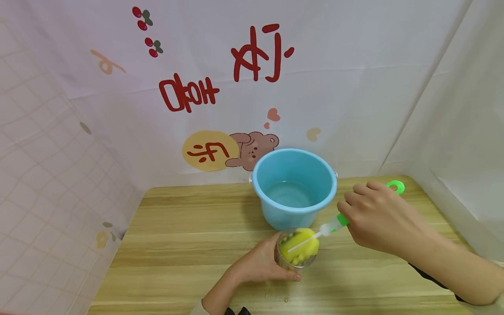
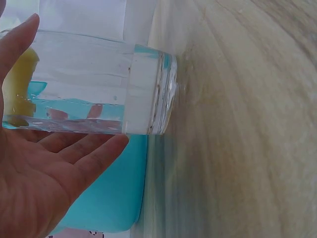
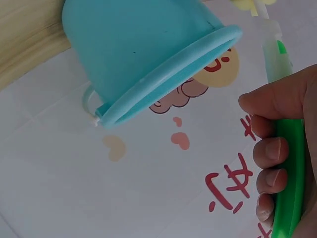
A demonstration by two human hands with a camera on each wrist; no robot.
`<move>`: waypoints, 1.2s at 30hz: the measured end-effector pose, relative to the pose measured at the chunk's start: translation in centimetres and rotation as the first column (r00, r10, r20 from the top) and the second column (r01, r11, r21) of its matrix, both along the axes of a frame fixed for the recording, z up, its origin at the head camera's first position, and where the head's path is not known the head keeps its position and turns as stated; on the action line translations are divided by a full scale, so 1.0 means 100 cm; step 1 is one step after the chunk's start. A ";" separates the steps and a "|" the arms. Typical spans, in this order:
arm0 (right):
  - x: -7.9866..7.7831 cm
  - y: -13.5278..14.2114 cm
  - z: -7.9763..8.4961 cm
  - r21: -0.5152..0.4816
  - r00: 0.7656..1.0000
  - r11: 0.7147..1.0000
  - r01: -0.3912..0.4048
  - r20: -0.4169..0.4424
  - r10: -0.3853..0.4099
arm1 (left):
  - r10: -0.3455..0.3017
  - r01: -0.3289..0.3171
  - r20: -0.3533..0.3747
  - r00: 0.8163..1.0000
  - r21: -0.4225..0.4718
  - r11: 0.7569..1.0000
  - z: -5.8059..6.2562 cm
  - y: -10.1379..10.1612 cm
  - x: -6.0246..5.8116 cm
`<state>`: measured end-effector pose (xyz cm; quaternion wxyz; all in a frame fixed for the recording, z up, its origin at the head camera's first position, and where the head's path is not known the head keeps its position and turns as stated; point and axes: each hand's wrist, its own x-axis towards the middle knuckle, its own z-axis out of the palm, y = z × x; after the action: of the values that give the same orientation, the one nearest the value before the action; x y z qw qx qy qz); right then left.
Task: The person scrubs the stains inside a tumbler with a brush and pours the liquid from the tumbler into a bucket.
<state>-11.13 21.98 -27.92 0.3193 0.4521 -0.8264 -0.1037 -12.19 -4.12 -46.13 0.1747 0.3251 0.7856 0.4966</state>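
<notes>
In the head view, the left hand grips a clear glass just in front of the blue bucket, thumb wrapped around the near side; the right hand grasps a brush whose yellow sponge head sits in the glass's mouth. In the left wrist view, the thumb lies on one side of the glass and fairly straight fingers on the other, the base towards the tabletop. In the right wrist view, the fingers curl firmly around the brush's green handle.
</notes>
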 end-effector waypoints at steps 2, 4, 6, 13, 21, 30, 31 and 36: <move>0.000 -0.004 0.001 0.005 1.000 1.000 0.004 0.005 -0.004 | -0.006 0.006 0.002 1.000 0.011 1.000 0.000 0.000 0.000; -0.001 -0.009 0.000 0.008 1.000 1.000 0.006 0.005 -0.006 | -0.012 0.012 0.002 1.000 0.021 1.000 0.000 0.000 0.000; -0.001 -0.013 0.000 0.020 1.000 1.000 0.013 0.000 -0.013 | -0.014 0.014 0.001 1.000 0.029 0.999 -0.001 0.000 0.000; -0.002 -0.027 0.000 0.070 1.000 0.997 0.021 -0.011 -0.020 | -0.011 0.011 -0.012 1.000 0.025 1.000 -0.002 0.000 0.001; -0.006 -0.037 -0.004 0.153 0.999 0.988 0.030 -0.021 -0.028 | -0.019 0.019 -0.012 1.000 0.035 0.999 -0.003 0.000 0.000; -0.009 -0.050 -0.016 0.308 0.998 0.949 0.069 -0.028 -0.063 | -0.005 0.004 0.009 1.000 0.016 1.000 -0.002 -0.001 0.001; -0.009 -0.051 -0.018 0.318 0.997 0.945 0.071 -0.032 -0.065 | -0.006 0.005 0.010 1.000 0.021 1.000 -0.002 -0.001 0.001; -0.010 -0.057 -0.026 0.366 0.997 0.928 0.074 -0.058 -0.056 | -0.021 0.020 0.021 1.000 0.048 0.999 -0.002 -0.001 0.001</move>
<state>-12.12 16.27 -30.48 0.2442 0.4738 -0.7992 -0.2777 -12.12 -4.20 -46.37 0.1806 0.3320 0.7681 0.5169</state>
